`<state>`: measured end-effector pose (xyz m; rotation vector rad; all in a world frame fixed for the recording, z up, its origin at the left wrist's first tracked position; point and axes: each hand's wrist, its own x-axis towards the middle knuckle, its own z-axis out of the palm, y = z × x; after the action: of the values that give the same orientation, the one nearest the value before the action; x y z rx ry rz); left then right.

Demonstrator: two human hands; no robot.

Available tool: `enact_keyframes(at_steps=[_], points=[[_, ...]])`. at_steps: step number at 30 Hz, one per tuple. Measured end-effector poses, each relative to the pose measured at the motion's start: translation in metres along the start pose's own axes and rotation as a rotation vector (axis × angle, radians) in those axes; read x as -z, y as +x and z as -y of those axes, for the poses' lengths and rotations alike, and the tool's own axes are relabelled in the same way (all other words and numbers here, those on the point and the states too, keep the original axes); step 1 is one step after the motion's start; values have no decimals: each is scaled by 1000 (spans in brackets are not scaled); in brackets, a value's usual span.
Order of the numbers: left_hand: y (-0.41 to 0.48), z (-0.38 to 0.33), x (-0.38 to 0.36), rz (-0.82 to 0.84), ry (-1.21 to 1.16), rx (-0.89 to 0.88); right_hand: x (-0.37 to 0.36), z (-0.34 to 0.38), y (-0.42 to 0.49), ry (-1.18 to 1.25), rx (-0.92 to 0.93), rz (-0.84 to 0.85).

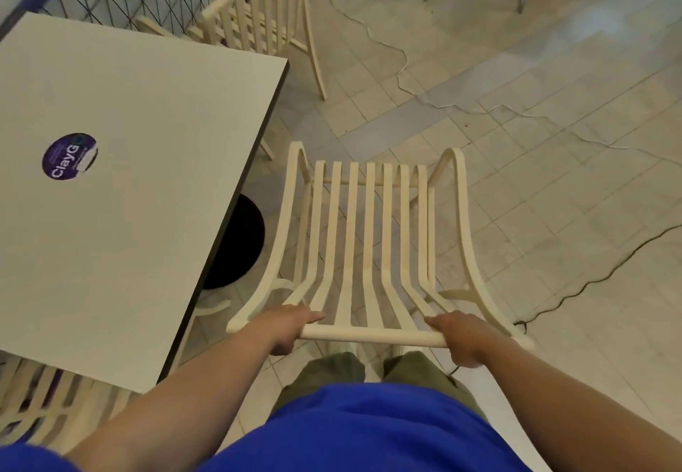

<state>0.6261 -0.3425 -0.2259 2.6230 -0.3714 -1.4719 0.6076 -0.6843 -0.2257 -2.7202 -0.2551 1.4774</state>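
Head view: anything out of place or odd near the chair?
Loose cables on the floor: a white cable snakes beyond the chair, and a black cable runs in from the right to near its back corner. Both look like snag risks. The chair, gripped by left hand and right hand, looks intact.

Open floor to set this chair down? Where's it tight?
Free: bare tiles beyond the chair, between the far chair, the table and the white cable. Tight: left, by the table and its black base; right, the black cable crosses the floor.
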Motion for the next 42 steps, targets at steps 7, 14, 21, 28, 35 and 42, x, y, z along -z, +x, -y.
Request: enact_keyframes(at_steps=[7, 14, 21, 28, 35, 42], points=[[-2, -13, 2, -34, -31, 7, 19, -18, 9, -76, 8, -27], [0, -22, -1, -58, -112, 57, 43, -32, 31, -162, 59, -48], [10, -54, 4, -95, -209, 124, 85, -65, 58, -321, 169, -17], [25, -108, 10, -134, -334, 239, 126, -108, 79, -424, 299, -26], [33, -148, 11, -137, -439, 302, 158, -135, 92, -549, 418, -11], [38, -185, -8, -162, -577, 382, 174, -146, 99, -625, 439, -23]])
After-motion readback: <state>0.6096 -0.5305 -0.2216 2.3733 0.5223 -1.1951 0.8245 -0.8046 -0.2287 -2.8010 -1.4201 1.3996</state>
